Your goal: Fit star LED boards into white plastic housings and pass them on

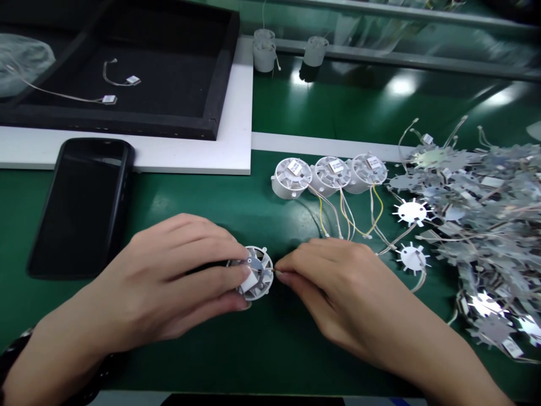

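A round white plastic housing (266,287) with spoke-like ribs stands on the green table in front of me. My left hand (173,276) grips it from the left, fingers over its top. Under those fingertips are a grey metal plate and a white rectangular piece (249,281), both partly covered. At the housing's right rim, thumb and forefinger of my right hand (338,282) pinch thin wires (273,270); the rest of them is hidden behind the fingers. Beyond my right hand, three similar housings (291,179) stand in a row, with white labelled pieces on top and white and yellow wires trailing toward me.
On the right lies a heap of toothed silvery discs (486,225) with wires. A black phone (80,208) rests on the left. Behind it, a black tray (169,67) holding wired pieces sits on a white board (234,152). More white cylinders (316,52) stand at the back.
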{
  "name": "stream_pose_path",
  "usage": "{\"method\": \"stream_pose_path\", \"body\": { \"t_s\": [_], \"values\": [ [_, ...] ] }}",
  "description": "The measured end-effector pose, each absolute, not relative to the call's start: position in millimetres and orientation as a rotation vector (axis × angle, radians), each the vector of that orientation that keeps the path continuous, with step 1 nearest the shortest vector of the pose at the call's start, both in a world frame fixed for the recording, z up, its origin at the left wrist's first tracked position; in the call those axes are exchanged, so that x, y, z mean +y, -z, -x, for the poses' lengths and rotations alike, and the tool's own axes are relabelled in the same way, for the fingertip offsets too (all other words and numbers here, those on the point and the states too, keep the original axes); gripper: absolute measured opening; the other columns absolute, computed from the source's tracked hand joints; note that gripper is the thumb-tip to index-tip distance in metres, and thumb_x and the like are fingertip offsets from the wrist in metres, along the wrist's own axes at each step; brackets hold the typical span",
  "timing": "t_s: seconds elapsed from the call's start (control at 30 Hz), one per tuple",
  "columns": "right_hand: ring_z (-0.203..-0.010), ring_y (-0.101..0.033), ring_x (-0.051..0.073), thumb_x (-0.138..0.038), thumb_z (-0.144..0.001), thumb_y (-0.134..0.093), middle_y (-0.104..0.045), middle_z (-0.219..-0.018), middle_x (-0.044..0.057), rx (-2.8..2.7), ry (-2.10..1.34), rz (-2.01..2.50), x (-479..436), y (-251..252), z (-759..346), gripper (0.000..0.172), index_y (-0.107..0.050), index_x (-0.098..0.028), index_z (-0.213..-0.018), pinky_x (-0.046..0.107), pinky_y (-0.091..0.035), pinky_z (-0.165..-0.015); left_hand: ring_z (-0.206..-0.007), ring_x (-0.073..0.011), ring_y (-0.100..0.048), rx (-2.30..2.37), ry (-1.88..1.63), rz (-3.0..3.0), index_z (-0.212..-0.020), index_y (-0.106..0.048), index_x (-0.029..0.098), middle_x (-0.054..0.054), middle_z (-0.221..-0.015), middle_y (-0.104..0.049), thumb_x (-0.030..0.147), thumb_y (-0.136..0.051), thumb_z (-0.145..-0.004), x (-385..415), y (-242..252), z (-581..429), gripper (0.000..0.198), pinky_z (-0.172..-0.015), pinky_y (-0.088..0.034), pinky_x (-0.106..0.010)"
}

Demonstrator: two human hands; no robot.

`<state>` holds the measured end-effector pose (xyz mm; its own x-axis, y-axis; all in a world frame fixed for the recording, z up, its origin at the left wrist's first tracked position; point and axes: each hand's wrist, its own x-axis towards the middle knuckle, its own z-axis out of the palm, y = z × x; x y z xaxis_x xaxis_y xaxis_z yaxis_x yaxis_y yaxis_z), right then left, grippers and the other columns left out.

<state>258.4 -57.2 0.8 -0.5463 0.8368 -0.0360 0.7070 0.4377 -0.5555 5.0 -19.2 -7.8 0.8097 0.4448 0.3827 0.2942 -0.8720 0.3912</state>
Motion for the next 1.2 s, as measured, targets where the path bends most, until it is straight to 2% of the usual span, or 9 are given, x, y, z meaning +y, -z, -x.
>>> {"method": "stream_pose_path", "body": {
  "t_s": [0.2, 0.33, 0.43, 0.6, 0.77, 0.83, 0.93, 1.0, 1.2],
  "values": [
    [-0.069, -0.063, 0.017, -0.016, -0.100, -0.050, -0.068, -0.079, 0.003, -2.462, -0.806, 1.351, -57.1, -2.4, -260.3, 0.023, -0.072, -0.020, -0.097, 0.030, -0.046, -0.066, -0.100, -0.0165, -0.067, 0.567, -0.641, -2.711, -0.114, -0.065, 0.017, -0.001, -0.104, -0.074, 0.025, -0.067, -0.098, -17.3, 7.0, -6.2, 0.018, -0.090, -0.052, -0.034],
    [-0.096, -0.064, 0.023, -0.033, -0.097, -0.059, -0.069, -0.110, 0.008, -2.467, -0.675, 1.289, -58.6, -1.9, -261.1, 0.029, -0.064, -0.019, -0.122, 0.037, -0.051, -0.082, -0.102, -0.0193, -0.066, 0.561, -0.679, -2.709, -0.115, -0.065, 0.018, -0.004, -0.108, -0.072, 0.032, -0.060, -0.101, -18.3, 7.3, -0.2, 0.021, -0.088, -0.053, -0.038],
    [-0.132, -0.048, 0.032, -0.050, -0.094, -0.063, -0.054, -0.141, 0.018, -2.509, -0.402, 1.128, -61.0, 6.6, -250.1, 0.056, -0.051, -0.015, -0.137, 0.047, -0.043, -0.106, -0.101, -0.0190, -0.066, 0.580, -0.884, -2.702, -0.110, -0.066, 0.018, -0.005, -0.104, -0.070, 0.029, -0.058, -0.099, -20.4, 8.3, 5.2, 0.018, -0.085, -0.056, -0.037],
    [-0.144, -0.037, 0.029, -0.037, -0.103, -0.052, -0.048, -0.150, 0.017, -2.612, -0.097, 1.021, -59.5, 24.2, -230.9, 0.043, -0.048, -0.020, -0.141, 0.050, -0.028, -0.118, -0.095, -0.0188, -0.068, 0.635, -1.087, -2.703, -0.102, -0.069, 0.020, -0.002, -0.095, -0.073, 0.021, -0.059, -0.093, -23.8, 9.6, 5.3, 0.013, -0.082, -0.059, -0.037],
    [-0.155, -0.018, 0.034, -0.032, -0.098, -0.057, -0.035, -0.161, 0.018, -2.663, -0.098, 1.247, -47.7, 7.9, -243.5, 0.036, -0.056, -0.025, -0.133, 0.062, -0.015, -0.122, -0.092, -0.0181, -0.069, 0.643, -1.093, -2.710, -0.105, -0.067, 0.021, -0.001, -0.093, -0.076, 0.010, -0.060, -0.088, -24.9, 8.5, -1.9, 0.021, -0.082, -0.058, -0.036],
    [-0.156, -0.006, 0.037, -0.039, -0.095, -0.060, -0.023, -0.166, 0.019, -2.660, -0.189, 1.421, -41.9, -3.5, -254.6, 0.048, -0.052, -0.024, -0.140, 0.065, -0.013, -0.122, -0.089, -0.0180, -0.069, 0.606, -1.097, -2.741, -0.104, -0.066, 0.019, -0.001, -0.091, -0.076, 0.008, -0.058, -0.089, -24.0, 7.9, -3.3, 0.021, -0.080, -0.058, -0.036],
    [-0.155, 0.006, 0.040, -0.064, -0.087, -0.063, 0.003, -0.171, 0.016, -2.467, -0.440, 1.819, -28.2, -16.3, -276.1, 0.095, -0.018, -0.027, -0.162, 0.070, -0.020, -0.118, -0.084, -0.0181, -0.069, 0.545, -1.085, -2.795, -0.101, -0.065, 0.016, -0.002, -0.087, -0.075, 0.007, -0.056, -0.091, -22.1, 6.5, -3.1, 0.017, -0.076, -0.058, -0.036],
    [-0.155, 0.006, 0.040, -0.079, -0.082, -0.058, 0.011, -0.170, 0.012, -2.272, -0.535, 2.060, -14.7, -20.8, -290.4, 0.112, 0.000, -0.030, -0.164, 0.070, -0.024, -0.117, -0.084, -0.0179, -0.069, 0.504, -1.051, -2.827, -0.101, -0.065, 0.015, -0.003, -0.087, -0.075, 0.006, -0.056, -0.091, -21.4, 5.2, -2.5, 0.016, -0.076, -0.058, -0.035],
    [-0.155, -0.015, 0.038, -0.087, -0.081, -0.047, -0.011, -0.171, 0.012, -2.309, -0.607, 2.160, 12.7, -23.7, -298.4, 0.112, -0.007, -0.025, -0.165, 0.064, -0.033, -0.116, -0.083, -0.0188, -0.066, 0.510, -1.044, -2.776, -0.099, -0.066, 0.012, -0.004, -0.084, -0.071, 0.006, -0.056, -0.092, -22.7, 3.5, -6.3, 0.014, -0.076, -0.054, -0.035]
  ]
}}
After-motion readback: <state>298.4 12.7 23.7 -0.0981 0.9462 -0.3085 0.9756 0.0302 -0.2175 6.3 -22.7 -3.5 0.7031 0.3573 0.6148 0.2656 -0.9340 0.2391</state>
